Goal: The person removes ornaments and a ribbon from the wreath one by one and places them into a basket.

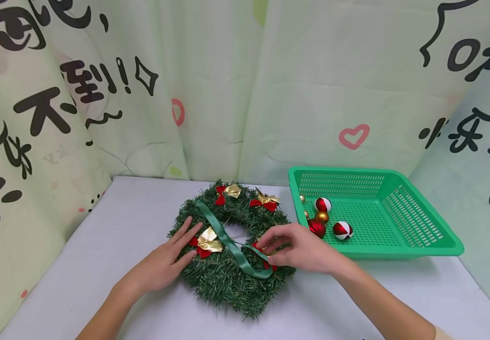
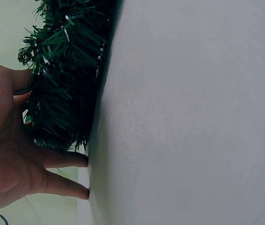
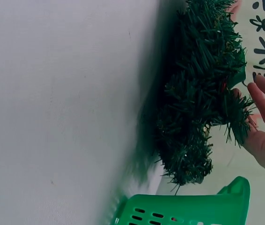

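Note:
A green wreath (image 1: 236, 288) lies on the table, decorated with red and gold bows. A green satin ribbon (image 1: 223, 232) runs slantwise across it and curls into a loop at its right side. My left hand (image 1: 161, 264) rests on the wreath's left side, fingers spread beside a gold-and-red bow (image 1: 209, 242); in the left wrist view, two fingertips (image 2: 83, 161) reach down to the tabletop. On the right, my right hand (image 1: 297, 248) pinches the ribbon's looped part over a red bow (image 1: 270, 265), which the fingers partly hide.
A green plastic basket (image 1: 419, 250) stands right of the wreath, close to my right forearm. Inside it are several ornaments, among them red-and-white balls (image 1: 343, 230), a red ball (image 1: 316, 228) and a gold ball (image 1: 322, 217). A printed curtain (image 1: 313, 94) hangs behind the white table (image 1: 121, 212).

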`<state>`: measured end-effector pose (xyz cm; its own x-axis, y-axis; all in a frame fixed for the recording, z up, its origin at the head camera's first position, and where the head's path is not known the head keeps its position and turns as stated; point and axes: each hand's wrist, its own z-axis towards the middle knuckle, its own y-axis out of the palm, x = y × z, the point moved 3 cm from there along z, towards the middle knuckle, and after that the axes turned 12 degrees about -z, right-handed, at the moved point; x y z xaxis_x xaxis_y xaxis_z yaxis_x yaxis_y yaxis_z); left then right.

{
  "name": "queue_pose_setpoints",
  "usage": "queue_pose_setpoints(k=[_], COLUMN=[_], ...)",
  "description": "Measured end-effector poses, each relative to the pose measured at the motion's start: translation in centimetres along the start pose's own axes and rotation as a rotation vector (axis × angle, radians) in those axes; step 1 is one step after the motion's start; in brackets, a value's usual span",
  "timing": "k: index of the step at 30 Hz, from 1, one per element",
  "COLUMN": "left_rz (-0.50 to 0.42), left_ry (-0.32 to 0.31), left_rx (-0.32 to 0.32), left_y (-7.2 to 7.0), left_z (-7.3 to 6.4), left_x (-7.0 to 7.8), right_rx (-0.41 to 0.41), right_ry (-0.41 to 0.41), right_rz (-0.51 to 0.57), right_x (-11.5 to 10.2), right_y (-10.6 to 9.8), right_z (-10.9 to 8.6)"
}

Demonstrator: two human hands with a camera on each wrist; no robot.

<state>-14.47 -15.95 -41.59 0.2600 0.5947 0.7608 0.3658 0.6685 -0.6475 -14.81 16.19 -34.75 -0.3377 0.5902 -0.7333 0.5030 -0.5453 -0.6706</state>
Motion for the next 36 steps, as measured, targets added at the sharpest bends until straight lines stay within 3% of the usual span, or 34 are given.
queue_pose_setpoints(k=[4, 18, 36], left_rz=[0.002, 0.000, -0.003], left_ry=[-0.001, 0.003, 0.001], left_rx=[0.000, 0.001, -0.003], left_y=[0.0, 0.0, 0.0], left_z=[0.0, -0.1, 0.0], left_x=[0.0, 0.0, 0.0], right_rx=[-0.001, 0.013, 0.081], right_ry=[-0.009, -0.024, -0.038], right_rz=[0.005, -0.129, -0.261], right_x=[-0.2, -0.5, -0.6], right_y=[0.5, 1.6, 2.5], right_z=[0.1, 0.2, 0.8])
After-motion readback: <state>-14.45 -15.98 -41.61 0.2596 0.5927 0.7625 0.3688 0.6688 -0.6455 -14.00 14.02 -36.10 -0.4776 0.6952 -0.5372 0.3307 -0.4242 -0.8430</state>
